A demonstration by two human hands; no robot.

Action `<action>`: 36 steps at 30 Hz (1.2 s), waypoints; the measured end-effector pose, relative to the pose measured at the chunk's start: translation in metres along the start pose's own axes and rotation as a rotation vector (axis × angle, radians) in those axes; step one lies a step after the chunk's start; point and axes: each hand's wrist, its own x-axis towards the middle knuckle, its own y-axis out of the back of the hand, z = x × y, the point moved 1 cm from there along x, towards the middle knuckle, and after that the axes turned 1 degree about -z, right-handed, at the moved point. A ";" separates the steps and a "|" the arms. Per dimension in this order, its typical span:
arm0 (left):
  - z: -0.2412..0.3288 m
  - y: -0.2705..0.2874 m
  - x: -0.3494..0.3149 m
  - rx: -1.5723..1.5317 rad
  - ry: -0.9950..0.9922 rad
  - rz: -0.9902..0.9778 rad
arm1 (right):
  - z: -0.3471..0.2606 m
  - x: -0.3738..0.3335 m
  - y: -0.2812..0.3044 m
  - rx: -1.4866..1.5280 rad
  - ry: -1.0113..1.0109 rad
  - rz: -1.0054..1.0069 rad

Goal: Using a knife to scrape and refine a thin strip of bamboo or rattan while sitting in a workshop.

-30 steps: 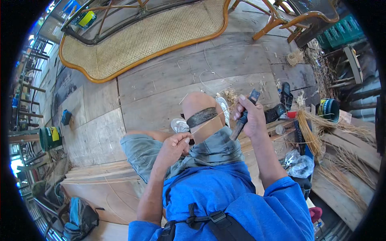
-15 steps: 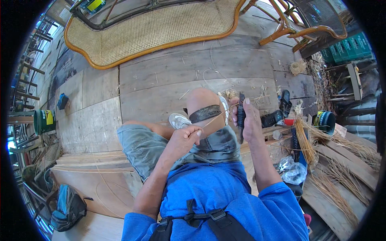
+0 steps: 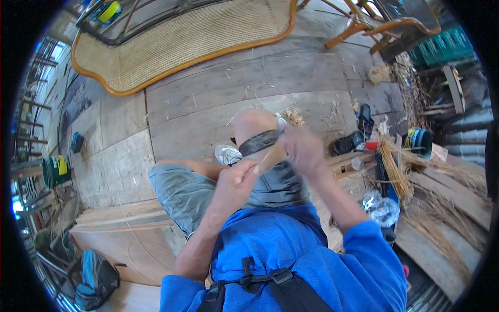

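Observation:
My left hand (image 3: 236,179) is closed on one end of a thin pale strip (image 3: 267,156), apparently split cane. The strip runs up across my bent leg toward my right hand (image 3: 304,151). That hand is smeared by motion beside the knee, so its fingers and anything in them cannot be made out. A dark band (image 3: 260,143) is strapped across the leg just below the knee, partly behind the right hand. Pale shavings (image 3: 294,116) lie on the floor just beyond it.
A woven cane panel with a curved wooden rim (image 3: 187,49) lies ahead. To the right are black sandals (image 3: 349,143), a bundle of cane strips (image 3: 393,169), a clear plastic bag (image 3: 382,208) and a green bucket (image 3: 420,143). A backpack (image 3: 96,278) sits at lower left.
My right hand has moved left and inward toward the knee and is now blurred. The dark-handled tool seen in it before can no longer be made out. My left hand keeps its grip.

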 end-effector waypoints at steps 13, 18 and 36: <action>0.083 -0.013 -0.002 0.416 -0.741 -0.070 | 0.072 -0.093 -0.121 0.069 0.144 -0.606; 0.082 -0.015 -0.028 0.343 -0.672 -0.128 | -0.047 -0.039 -0.117 0.791 -0.426 -1.441; -0.126 0.246 -0.126 -0.747 -0.062 1.218 | 0.045 0.095 0.023 0.729 -0.395 0.293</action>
